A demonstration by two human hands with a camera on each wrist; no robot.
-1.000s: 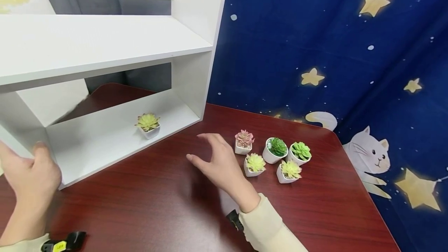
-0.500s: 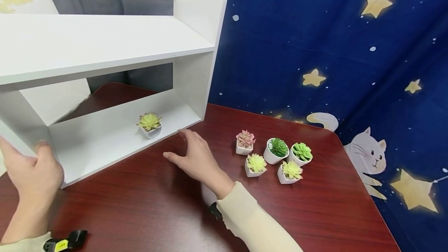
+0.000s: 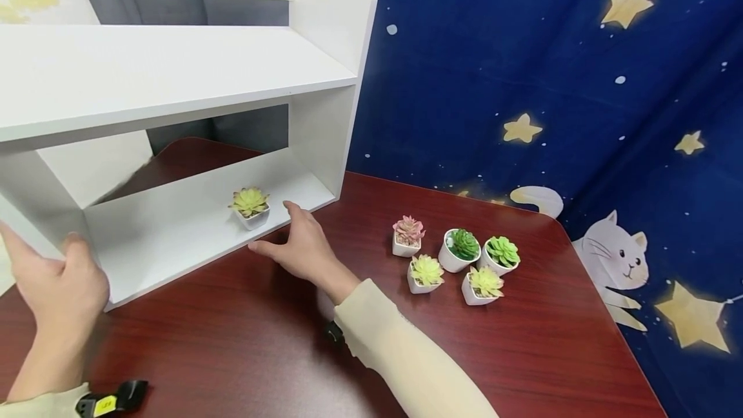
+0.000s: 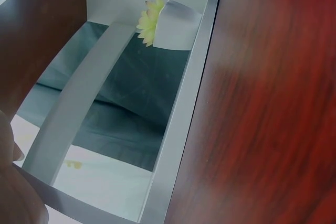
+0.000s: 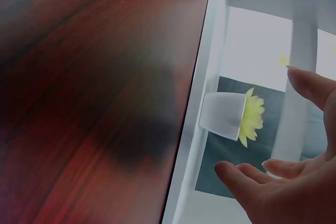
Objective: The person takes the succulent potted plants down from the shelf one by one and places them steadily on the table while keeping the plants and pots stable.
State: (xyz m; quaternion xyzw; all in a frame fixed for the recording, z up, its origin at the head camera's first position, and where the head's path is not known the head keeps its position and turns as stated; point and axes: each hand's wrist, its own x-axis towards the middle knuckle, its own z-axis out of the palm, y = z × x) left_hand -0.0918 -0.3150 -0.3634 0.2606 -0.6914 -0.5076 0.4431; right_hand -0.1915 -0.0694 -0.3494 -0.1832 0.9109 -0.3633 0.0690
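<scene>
White shelf unit (image 3: 174, 82) standing on a dark red counter (image 3: 244, 347), with one yellow-green succulent pot (image 3: 249, 206) on the bottom board, toward the unit's right end. Right hand (image 3: 296, 247) at the front edge of that board, just right of the pot; its grip is wide open, fingers spread and lightly bent, thumb toward the pot, holding nothing. In the right wrist view the fingertips (image 5: 310, 85) lie near the pot (image 5: 231, 116) but apart from it. Left hand (image 3: 58, 282) rests open-palmed against the unit's left front corner, thumb on the front edge of the side panel.

Risk, as a judgement: the pot is small and light, so a sideways brush from the spread fingers could tip it or push it deeper into the shelf; pressure from the left hand could slide the unit on the smooth counter. Five further pots (image 3: 458, 260) stand clustered on the counter, right of the unit.
</scene>
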